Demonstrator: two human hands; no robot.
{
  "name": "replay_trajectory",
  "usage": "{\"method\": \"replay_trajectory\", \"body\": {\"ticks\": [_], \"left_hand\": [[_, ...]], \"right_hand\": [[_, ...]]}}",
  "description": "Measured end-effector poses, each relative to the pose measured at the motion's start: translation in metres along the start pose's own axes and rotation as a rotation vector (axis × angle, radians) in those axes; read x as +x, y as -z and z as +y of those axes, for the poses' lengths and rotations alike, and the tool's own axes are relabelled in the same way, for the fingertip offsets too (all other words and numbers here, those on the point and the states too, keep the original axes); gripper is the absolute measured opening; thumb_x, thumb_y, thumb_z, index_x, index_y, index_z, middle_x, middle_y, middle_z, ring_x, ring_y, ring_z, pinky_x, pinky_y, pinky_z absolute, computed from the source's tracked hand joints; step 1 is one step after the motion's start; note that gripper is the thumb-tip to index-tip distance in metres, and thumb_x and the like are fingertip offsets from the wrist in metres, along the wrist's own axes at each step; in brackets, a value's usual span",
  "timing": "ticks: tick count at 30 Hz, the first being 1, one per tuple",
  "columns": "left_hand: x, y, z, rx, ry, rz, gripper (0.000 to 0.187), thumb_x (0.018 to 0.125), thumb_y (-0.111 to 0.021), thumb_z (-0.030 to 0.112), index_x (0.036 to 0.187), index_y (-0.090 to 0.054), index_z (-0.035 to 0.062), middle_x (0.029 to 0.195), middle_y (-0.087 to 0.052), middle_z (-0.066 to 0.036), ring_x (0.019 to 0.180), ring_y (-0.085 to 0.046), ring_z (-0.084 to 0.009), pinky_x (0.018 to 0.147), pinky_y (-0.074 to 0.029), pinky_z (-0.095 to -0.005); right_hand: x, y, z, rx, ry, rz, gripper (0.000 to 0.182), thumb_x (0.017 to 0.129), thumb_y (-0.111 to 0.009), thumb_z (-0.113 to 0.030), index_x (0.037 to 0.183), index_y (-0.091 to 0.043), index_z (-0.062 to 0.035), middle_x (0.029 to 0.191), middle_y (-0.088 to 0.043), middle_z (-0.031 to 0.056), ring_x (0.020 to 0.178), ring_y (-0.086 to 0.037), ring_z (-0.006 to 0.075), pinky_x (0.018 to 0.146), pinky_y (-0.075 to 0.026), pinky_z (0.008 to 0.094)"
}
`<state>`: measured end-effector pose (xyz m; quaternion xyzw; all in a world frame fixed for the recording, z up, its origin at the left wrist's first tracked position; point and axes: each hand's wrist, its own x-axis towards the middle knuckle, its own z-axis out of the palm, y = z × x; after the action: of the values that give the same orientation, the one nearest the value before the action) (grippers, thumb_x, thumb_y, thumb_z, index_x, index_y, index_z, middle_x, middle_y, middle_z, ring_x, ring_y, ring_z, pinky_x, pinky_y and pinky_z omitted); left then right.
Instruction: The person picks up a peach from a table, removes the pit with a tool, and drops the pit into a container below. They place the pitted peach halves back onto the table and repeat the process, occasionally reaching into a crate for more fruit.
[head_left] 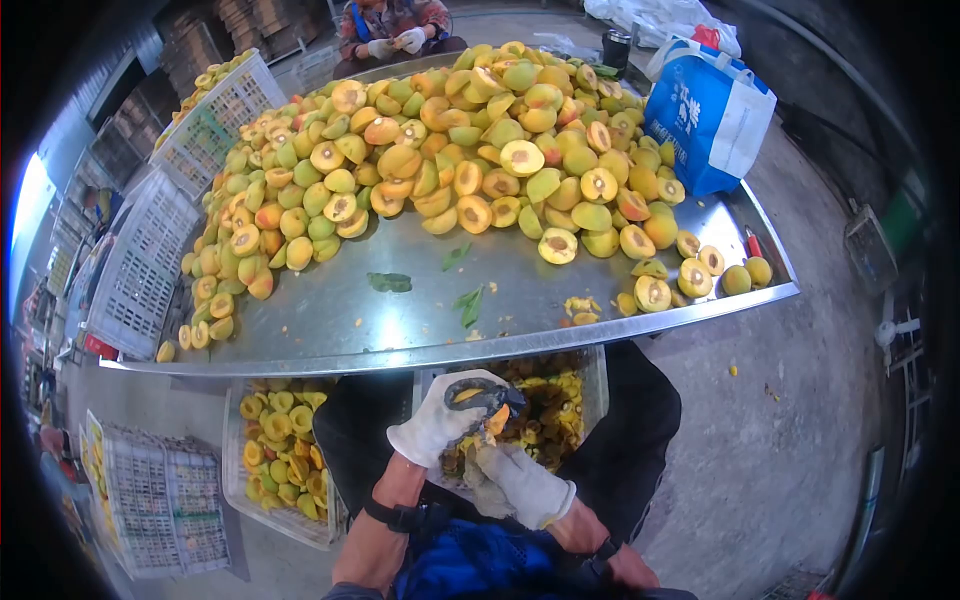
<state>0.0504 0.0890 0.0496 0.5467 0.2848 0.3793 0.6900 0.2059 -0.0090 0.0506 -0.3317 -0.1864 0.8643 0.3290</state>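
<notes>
Both my hands wear white work gloves with grey palms, above a crate of cut fruit pieces (545, 405) between my knees. My left hand (452, 412) is wrapped round a dark tool (490, 398) with an orange piece of fruit (497, 418) at its end. Just below and to the right, my right hand (515, 482) has its fingers closed near that orange piece; what they hold, if anything, is hidden. A large heap of halved and whole yellow-green fruit (440, 150) covers much of the metal table (330, 320) ahead.
A crate of fruit halves (285, 500) stands on the floor at the left. White crates (145, 265) line the table's left side. At the back right are a blue and white bag (705, 120) and a dark cup (615, 50). A gloved person (390, 30) sits across the table.
</notes>
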Motion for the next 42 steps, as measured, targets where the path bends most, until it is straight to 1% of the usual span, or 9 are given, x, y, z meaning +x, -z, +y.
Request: {"method": "replay_trajectory", "body": {"ticks": [12,18,25,28,29,30,32,39,42], "left_hand": [[-0.005,-0.023,-0.01,0.072,-0.047,0.234,0.034,0.089,-0.064,0.022,0.11,-0.063,-0.0036,0.102,-0.069,-0.01,0.093,-0.065,-0.014,0.084,-0.052,-0.0276],[-0.013,-0.012,-0.038,-0.498,0.105,0.036,0.058,0.093,-0.059,0.051,0.114,-0.06,-0.0036,0.106,-0.067,-0.014,0.096,-0.067,-0.0211,0.085,-0.055,-0.035],[-0.012,-0.013,-0.039,-0.736,0.116,0.69,0.064,0.1,-0.037,0.057,0.123,-0.057,0.0012,0.104,-0.068,-0.011,0.091,-0.068,-0.0252,0.086,-0.056,-0.0379],[-0.055,0.012,0.01,0.089,0.03,0.568,0.071,0.095,-0.048,0.061,0.121,-0.057,-0.004,0.103,-0.067,-0.014,0.091,-0.068,-0.02,0.081,-0.056,-0.0314],[-0.064,0.017,0.044,0.379,0.027,0.586,0.036,0.085,-0.07,0.018,0.114,-0.061,-0.0017,0.108,-0.067,-0.015,0.096,-0.068,-0.0267,0.086,-0.055,-0.0365],[-0.074,0.029,0.069,1.245,-0.029,0.548,0.045,0.071,-0.078,0.008,0.113,-0.063,0.003,0.101,-0.066,-0.017,0.094,-0.066,-0.0332,0.084,-0.053,-0.0402],[-0.096,0.062,0.092,1.609,0.326,0.577,0.045,0.067,-0.081,0.012,0.108,-0.065,0.006,0.103,-0.064,-0.016,0.097,-0.062,-0.0345,0.087,-0.047,-0.0445],[0.04,0.123,0.106,1.196,0.02,0.586,0.031,0.081,-0.071,0.02,0.107,-0.065,0.003,0.104,-0.067,-0.02,0.094,-0.065,-0.0387,0.082,-0.051,-0.0428],[0.14,0.135,0.075,1.336,0.214,0.613,0.048,0.083,-0.072,0.03,0.12,-0.055,0.004,0.105,-0.068,-0.022,0.096,-0.066,-0.0387,0.083,-0.052,-0.0434]], "right_hand": [[0.0,0.004,0.001,0.008,-0.012,0.039,0.033,0.1,-0.051,-0.038,0.086,-0.054,-0.0089,0.058,-0.041,-0.0033,0.045,-0.035,0.0089,0.043,-0.026,0.0255],[-0.002,0.002,0.006,0.246,-0.087,-0.213,0.038,0.096,-0.057,-0.047,0.085,-0.052,-0.0109,0.056,-0.04,-0.0027,0.044,-0.034,0.0094,0.044,-0.025,0.0257],[0.0,0.03,0.002,0.062,0.012,-0.309,0.03,0.098,-0.052,-0.037,0.09,-0.057,-0.0077,0.056,-0.04,-0.0036,0.046,-0.036,0.0095,0.044,-0.026,0.0255],[0.013,0.06,0.016,-0.617,0.102,0.17,0.033,0.099,-0.051,-0.036,0.088,-0.057,-0.0052,0.057,-0.044,-0.0017,0.045,-0.038,0.011,0.043,-0.028,0.027],[0.009,0.062,0.015,-0.398,0.049,0.185,0.033,0.099,-0.052,-0.035,0.086,-0.057,-0.0057,0.057,-0.044,-0.0016,0.045,-0.038,0.0107,0.043,-0.028,0.0268],[0.003,0.065,0.01,-0.179,-0.004,0.198,0.033,0.099,-0.053,-0.035,0.085,-0.056,-0.0062,0.058,-0.044,-0.0015,0.045,-0.038,0.0103,0.043,-0.028,0.0266],[-0.001,0.074,0.01,-0.003,-0.017,0.25,0.035,0.1,-0.054,-0.037,0.084,-0.057,-0.006,0.059,-0.048,0.0002,0.045,-0.04,0.0101,0.042,-0.028,0.0269],[0.027,0.081,0.031,-0.441,0.049,0.379,0.036,0.099,-0.052,-0.036,0.087,-0.06,-0.0031,0.058,-0.052,0.0007,0.05,-0.047,0.0112,0.046,-0.035,0.0274],[0.028,0.092,0.031,-0.599,0.009,0.381,0.036,0.097,-0.051,-0.037,0.092,-0.061,-0.0029,0.061,-0.057,0.0054,0.055,-0.054,0.0174,0.053,-0.042,0.0322]]}}
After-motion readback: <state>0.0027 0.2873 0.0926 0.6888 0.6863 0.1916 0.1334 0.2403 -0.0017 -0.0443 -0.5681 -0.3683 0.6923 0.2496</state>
